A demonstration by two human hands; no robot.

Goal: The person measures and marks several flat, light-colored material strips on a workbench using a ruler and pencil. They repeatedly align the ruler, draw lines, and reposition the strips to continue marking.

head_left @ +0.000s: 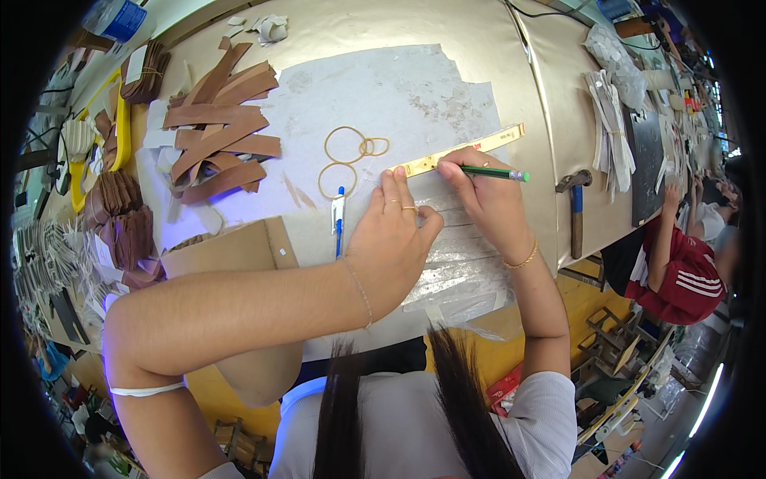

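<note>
My left hand [395, 239] lies on the work surface. Its index and middle fingers stretch forward, and their tips press on the near end of a narrow yellow ruler-like strip [487, 144]. My right hand [488, 195] is closed on a green pencil [488, 172] whose eraser end points right. The pencil's point is hidden at the fingers, close beside the strip. Left of my left hand lies a white and blue pen [338, 214]. Several rubber bands [326, 145] rest beyond it.
Brown strips [219, 140] are heaped at the left, with bundled stacks [128, 235] nearer. A cardboard piece [239, 255] lies under my left forearm. To the right are a hammer [577, 215], pale strips [613, 140] and a dark board [645, 168]. A person in a red top [686, 275] sits farther right.
</note>
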